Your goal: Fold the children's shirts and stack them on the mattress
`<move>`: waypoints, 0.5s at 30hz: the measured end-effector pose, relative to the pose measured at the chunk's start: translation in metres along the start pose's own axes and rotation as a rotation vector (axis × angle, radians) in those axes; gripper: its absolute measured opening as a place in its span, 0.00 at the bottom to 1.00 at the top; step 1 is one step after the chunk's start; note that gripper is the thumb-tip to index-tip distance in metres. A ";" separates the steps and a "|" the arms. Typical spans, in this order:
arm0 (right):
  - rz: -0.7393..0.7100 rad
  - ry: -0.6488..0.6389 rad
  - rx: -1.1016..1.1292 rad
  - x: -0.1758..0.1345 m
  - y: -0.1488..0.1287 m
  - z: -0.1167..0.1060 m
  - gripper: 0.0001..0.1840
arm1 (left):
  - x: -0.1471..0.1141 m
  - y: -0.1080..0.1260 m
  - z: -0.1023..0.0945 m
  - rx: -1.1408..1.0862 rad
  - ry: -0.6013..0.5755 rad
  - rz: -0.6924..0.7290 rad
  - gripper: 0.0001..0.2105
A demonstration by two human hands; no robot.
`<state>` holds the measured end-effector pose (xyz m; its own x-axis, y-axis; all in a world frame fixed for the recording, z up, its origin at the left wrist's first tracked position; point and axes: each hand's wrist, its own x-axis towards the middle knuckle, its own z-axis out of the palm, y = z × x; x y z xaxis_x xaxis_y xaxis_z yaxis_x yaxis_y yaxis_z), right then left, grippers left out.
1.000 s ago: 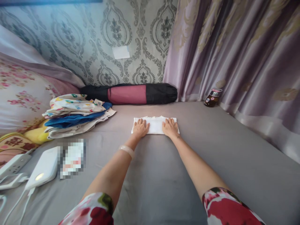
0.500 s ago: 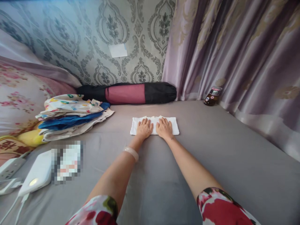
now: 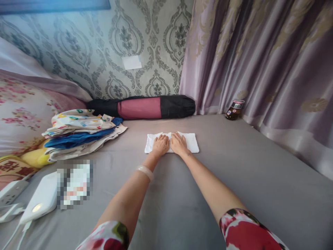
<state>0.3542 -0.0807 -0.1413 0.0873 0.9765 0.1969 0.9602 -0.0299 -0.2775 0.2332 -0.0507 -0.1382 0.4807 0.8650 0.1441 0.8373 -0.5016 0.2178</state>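
Note:
A folded white cloth (image 3: 191, 141) lies flat on the grey bed sheet (image 3: 166, 187), wider than it is deep. My left hand (image 3: 161, 144) rests palm down on it, left of its middle, with the fingers laid out. My right hand (image 3: 178, 143) lies palm down just right of the middle, its fingers stretched toward the far edge. Only a narrow strip of cloth shows between the two hands. Neither hand grips anything; what lies under the palms is hidden.
At left sits a pile of folded clothes (image 3: 80, 137). Nearer are a white power bank (image 3: 40, 196) with cables and a power strip (image 3: 13, 191). A black and pink rolled bag (image 3: 139, 107) lies along the wall. A dark bottle (image 3: 233, 110) stands by the curtain (image 3: 260, 69).
My right hand has slid left toward the middle of the cloth, closer to my left hand. The camera view has tilted up slightly.

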 end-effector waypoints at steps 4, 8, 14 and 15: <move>-0.025 0.014 0.018 0.000 -0.001 0.010 0.23 | -0.002 -0.002 0.010 -0.030 0.036 -0.033 0.18; -0.023 0.046 0.014 -0.001 0.001 0.015 0.23 | -0.001 -0.003 0.014 -0.045 0.035 -0.039 0.19; -0.029 0.039 0.020 -0.001 0.002 0.013 0.24 | -0.005 -0.004 0.008 -0.037 0.022 -0.016 0.19; -0.027 0.028 0.018 -0.001 0.002 0.012 0.24 | -0.008 -0.007 0.006 -0.024 0.030 0.000 0.19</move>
<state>0.3526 -0.0788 -0.1527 0.0690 0.9704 0.2312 0.9573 0.0008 -0.2890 0.2250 -0.0542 -0.1471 0.4721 0.8645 0.1724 0.8308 -0.5017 0.2409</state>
